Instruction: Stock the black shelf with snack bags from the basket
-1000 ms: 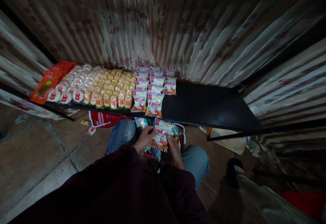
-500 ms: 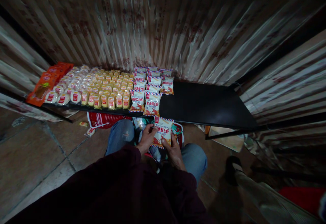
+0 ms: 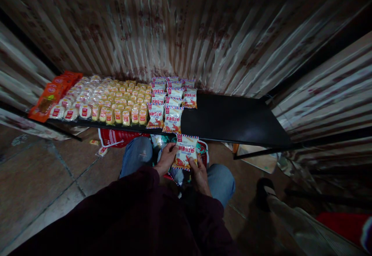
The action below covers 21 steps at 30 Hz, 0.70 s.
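Note:
Between my knees, a white and orange snack bag (image 3: 186,149) with red lettering is gripped by both hands, its printed face up. My left hand (image 3: 167,158) pinches its left edge. At the lower right side, my right hand (image 3: 200,174) holds it with the thumb on top. Just beyond, matching snack bags (image 3: 173,119) stand in rows on a black shelf (image 3: 232,118). Below the held bag, a red basket (image 3: 207,159) with more packets shows partly between my legs.
Small yellow wrapped cakes (image 3: 126,116), white wrapped cakes (image 3: 70,113) and orange packets (image 3: 48,99) fill the shelf's left part. Another red basket (image 3: 112,139) sits under it. Two small packets (image 3: 102,151) lie on the floor. Another person's leg (image 3: 290,217) is at right.
Both hands keep hold of the snack bag in nearly the same place. My right thumb has shifted slightly along it. The view has drifted a little.

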{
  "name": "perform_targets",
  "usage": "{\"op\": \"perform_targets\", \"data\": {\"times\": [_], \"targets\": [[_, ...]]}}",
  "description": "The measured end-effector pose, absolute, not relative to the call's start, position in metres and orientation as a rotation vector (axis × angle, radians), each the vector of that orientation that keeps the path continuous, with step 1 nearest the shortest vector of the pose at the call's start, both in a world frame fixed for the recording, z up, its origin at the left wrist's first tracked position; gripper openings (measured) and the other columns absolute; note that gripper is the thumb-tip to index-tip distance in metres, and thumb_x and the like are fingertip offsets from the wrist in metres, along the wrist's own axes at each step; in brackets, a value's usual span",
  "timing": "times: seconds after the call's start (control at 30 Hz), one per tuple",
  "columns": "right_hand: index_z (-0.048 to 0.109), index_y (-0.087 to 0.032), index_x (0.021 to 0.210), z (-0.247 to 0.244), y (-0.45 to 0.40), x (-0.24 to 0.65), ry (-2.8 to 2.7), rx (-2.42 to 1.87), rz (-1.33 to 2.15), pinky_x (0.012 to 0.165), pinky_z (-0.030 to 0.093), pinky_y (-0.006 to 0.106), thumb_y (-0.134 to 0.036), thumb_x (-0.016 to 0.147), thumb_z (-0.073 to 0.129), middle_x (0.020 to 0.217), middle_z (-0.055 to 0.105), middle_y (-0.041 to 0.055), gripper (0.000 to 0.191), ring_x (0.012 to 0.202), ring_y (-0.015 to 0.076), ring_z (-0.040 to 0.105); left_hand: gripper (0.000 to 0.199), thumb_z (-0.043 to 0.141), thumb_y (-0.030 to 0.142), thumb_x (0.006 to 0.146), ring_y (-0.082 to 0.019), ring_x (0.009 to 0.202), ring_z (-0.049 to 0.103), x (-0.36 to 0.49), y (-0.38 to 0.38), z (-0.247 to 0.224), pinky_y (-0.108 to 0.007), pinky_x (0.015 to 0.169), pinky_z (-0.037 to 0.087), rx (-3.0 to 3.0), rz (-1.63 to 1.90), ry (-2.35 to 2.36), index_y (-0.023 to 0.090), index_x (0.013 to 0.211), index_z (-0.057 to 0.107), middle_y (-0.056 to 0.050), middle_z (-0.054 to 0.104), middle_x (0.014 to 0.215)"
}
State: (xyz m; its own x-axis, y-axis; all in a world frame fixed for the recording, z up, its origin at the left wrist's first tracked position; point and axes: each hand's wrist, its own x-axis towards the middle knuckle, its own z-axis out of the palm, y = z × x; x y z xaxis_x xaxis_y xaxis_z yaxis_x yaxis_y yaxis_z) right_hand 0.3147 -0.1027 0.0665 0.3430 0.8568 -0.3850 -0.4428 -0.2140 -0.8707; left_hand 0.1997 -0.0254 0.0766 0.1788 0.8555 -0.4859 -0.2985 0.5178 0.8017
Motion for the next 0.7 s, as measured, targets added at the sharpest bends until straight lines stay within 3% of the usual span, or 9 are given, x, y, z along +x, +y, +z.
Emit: {"op": "perform_targets", "data": {"times": [0.47,0.7], "targets": [[0.048,-0.024,0.137,0.066,-0.105,0.315,-0.47,-1.334,1.253,0.083,0.056,0.044,-0.049,0.071,0.071,0.11,0.071,0.0074,0.074,0.099,0.0289,0.067,0.02,0.065,0.04,0.078,-0.016,0.076,0.059,0.205,-0.019,0.072,-0.025,0.071,0.047,0.825,0.949,1.112,0.021,0.081,0.06,-0.001,0.066,0.081],[0.05,-0.02,0.135,0.073,-0.101,0.318,-0.431,-1.393,1.053,0.079,0.055,0.037,-0.049,0.067,0.074,0.108,0.071,0.0069,0.078,0.089,0.0244,0.068,0.028,0.056,0.024,0.084,-0.018,0.097,0.06,0.205,-0.031,0.09,-0.033,0.091,0.046,1.257,1.013,1.305,0.019,0.112,0.056,-0.007,0.063,0.108]]}}
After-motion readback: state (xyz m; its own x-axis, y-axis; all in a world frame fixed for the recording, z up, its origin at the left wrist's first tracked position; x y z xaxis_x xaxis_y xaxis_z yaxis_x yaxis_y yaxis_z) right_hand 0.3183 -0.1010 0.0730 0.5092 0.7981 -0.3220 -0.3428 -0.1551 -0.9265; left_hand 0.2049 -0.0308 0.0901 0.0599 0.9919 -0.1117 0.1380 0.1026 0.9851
